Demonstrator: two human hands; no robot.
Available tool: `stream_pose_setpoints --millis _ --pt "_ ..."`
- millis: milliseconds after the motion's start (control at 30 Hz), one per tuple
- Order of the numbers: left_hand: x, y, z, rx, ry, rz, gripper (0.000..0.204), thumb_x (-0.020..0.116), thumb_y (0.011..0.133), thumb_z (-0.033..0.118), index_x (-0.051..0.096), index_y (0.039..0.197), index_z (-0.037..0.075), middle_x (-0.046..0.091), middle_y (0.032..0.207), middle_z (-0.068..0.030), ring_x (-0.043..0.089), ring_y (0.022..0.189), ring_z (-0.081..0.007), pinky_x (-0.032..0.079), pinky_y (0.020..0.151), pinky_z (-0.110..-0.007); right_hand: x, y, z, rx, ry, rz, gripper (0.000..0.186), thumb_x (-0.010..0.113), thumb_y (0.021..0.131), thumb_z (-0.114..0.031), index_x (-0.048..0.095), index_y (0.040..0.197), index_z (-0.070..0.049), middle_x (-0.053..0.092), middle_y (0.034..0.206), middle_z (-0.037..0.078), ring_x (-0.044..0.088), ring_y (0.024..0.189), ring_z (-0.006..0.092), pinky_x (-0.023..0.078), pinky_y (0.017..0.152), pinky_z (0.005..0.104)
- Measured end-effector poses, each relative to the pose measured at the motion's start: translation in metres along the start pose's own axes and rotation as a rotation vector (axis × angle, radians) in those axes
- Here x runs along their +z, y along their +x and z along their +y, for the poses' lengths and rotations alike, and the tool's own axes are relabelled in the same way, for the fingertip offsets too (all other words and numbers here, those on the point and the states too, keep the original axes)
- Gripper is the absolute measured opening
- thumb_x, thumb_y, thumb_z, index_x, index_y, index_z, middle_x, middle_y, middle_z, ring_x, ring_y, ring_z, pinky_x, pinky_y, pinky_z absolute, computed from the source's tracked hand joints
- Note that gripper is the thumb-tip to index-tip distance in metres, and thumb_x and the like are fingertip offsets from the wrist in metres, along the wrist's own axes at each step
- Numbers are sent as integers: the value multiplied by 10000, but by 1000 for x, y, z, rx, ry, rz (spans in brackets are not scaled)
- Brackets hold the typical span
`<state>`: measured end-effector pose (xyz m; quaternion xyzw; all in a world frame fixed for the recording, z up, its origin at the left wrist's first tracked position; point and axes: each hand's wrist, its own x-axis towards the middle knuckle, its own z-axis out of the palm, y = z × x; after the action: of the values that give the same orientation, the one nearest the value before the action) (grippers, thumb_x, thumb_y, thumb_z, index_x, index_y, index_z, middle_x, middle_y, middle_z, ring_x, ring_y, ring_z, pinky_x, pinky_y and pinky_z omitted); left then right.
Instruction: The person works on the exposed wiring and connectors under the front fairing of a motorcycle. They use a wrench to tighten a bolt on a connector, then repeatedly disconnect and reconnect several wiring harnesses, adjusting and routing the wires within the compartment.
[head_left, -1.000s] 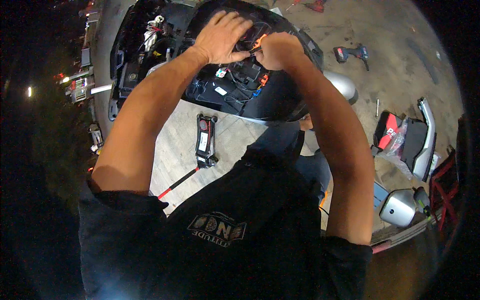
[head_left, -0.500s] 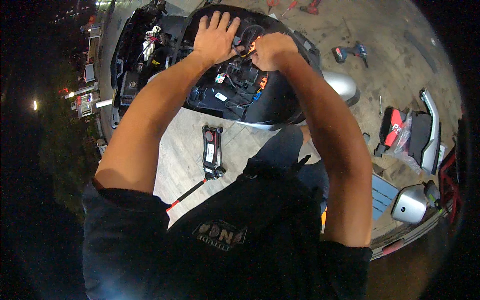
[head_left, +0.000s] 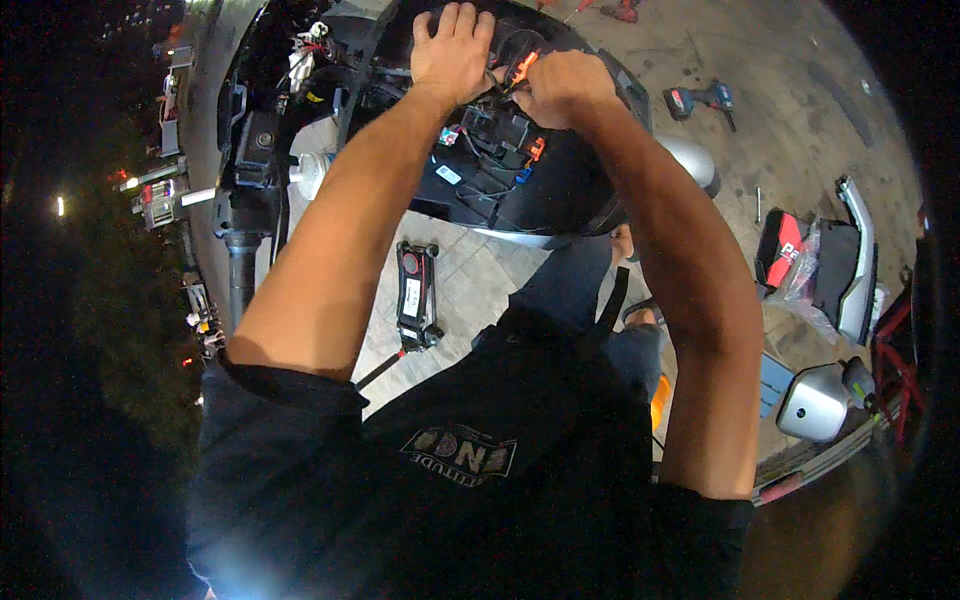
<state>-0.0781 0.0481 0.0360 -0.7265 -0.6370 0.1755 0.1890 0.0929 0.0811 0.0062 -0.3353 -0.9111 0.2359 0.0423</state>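
A two-wheeler with its covers off shows wiring inside its black body shell [head_left: 575, 190]. My left hand [head_left: 448, 58] lies on the far part of the shell with fingers stretched out and apart, its thumb toward some wires. Close beside it, my right hand [head_left: 568, 88] is closed in a fist-like grip; what its fingers hold is hidden. An orange plug connector [head_left: 525, 66] shows between both hands, right next to the right fingers. Nearer me, a second orange connector [head_left: 538, 149] and a blue connector [head_left: 523, 176] sit among dark cables, beside a white label [head_left: 448, 175].
Below the vehicle, a black floor jack [head_left: 417, 290] stands on the paving. To the right lie a cordless drill [head_left: 702, 100], a wrench [head_left: 758, 205], a long silver trim piece [head_left: 856, 265] and a silver panel [head_left: 815, 408]. A silver rounded part [head_left: 685, 165] juts from the vehicle's right end.
Both hands appear slightly farther right and up in the view, which has itself shifted. The left hand still rests spread out, and the right stays closed beside the orange connector.
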Motion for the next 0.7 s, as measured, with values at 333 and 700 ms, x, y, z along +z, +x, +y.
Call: stream_pose_setpoints --millis 333,700 --pt "-14 7 1 47 -27 -85 757 631 734 522 454 1316 72 448 1299 -170 391 1220 -332 330 980 -482 11 -1 5 -56 51 104 397 615 826 -439 698 833 -51 686 851 159 675 809 315 539 724 409" --pt "-10 9 1 11 6 -121 728 662 721 506 457 1314 138 427 1330 -121 347 1267 -297 309 968 -518 13 -1 2 -24 12 112 326 660 785 -438 729 824 -122 704 826 98 690 797 246 551 684 366"
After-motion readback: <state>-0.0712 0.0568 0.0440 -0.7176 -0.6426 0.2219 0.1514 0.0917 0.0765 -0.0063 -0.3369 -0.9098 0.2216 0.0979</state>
